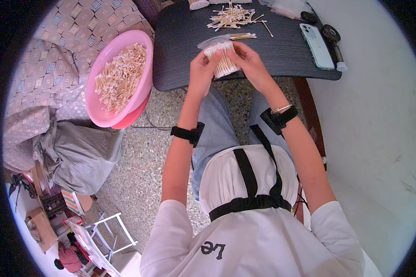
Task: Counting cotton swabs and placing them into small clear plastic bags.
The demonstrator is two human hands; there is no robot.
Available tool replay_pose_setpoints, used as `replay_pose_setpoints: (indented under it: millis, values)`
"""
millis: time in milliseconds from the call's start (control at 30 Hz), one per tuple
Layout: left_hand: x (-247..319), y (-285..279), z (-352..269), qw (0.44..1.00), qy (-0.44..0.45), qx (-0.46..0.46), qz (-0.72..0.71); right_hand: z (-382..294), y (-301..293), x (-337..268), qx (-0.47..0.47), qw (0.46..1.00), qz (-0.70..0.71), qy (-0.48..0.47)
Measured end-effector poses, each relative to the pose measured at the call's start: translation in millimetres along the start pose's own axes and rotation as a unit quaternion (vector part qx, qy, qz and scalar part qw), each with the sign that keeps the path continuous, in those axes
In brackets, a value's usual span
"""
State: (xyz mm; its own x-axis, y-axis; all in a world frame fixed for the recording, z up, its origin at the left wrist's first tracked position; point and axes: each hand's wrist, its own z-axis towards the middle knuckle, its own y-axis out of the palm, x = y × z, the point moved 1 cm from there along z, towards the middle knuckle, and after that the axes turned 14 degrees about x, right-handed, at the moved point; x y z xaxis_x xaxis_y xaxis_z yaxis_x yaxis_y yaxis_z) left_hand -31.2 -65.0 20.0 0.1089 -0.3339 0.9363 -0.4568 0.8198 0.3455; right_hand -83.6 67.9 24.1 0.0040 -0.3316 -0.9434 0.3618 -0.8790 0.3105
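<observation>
Between my left hand (204,67) and my right hand (248,60) is a clear plastic bag packed with cotton swabs (225,62), gripped from both sides near the front edge of the black table (280,52). My thumbs lie on its near face, and the bag's clear flap extends at the far end. A few aligned cotton swabs (244,36) lie just beyond the bag. Farther back is a loose pile of cotton swabs (234,16), with a single swab (268,29) to its right.
A pink plastic basin (92,100) full of cotton swabs (123,76) stands left of the table. A smartphone (317,46) and a small handheld fan (331,34) lie at the table's right end. Plastic bags (289,7) lie at the back right. A wall is on the right.
</observation>
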Motion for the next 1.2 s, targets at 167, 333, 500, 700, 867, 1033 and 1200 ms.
replay_pose_setpoints:
  millis: [167,333,500,700,867,1033,1200]
  values:
    - [2.4,2.7,-1.5,0.999,-0.023,-0.02,-0.04,2.6,-3.5,5.6,0.015,1.0,0.017,0.008]
    - [-3.7,-1.1,0.4,0.999,0.018,-0.047,0.011,1.0,-0.6,2.4,0.028,0.999,0.016,-0.004]
    - [-3.2,-3.0,2.2,0.998,0.015,-0.052,0.014,3.0,-5.0,4.5,-0.001,1.0,0.008,0.022]
    - [2.9,3.2,-1.8,0.998,0.061,0.012,0.001,-1.1,-0.4,1.6,0.004,0.999,0.032,-0.014]
    - [6.4,4.9,-4.3,0.995,0.098,0.025,0.026,0.0,-1.1,-0.3,0.001,0.999,0.045,-0.013]
    - [15.0,9.7,-2.9,0.97,0.209,0.037,0.115,0.3,-0.5,0.9,0.031,0.998,0.059,-0.014]
    - [14.6,11.5,4.1,0.962,0.206,0.082,0.161,-1.7,5.8,-1.3,0.096,0.992,-0.004,-0.082]
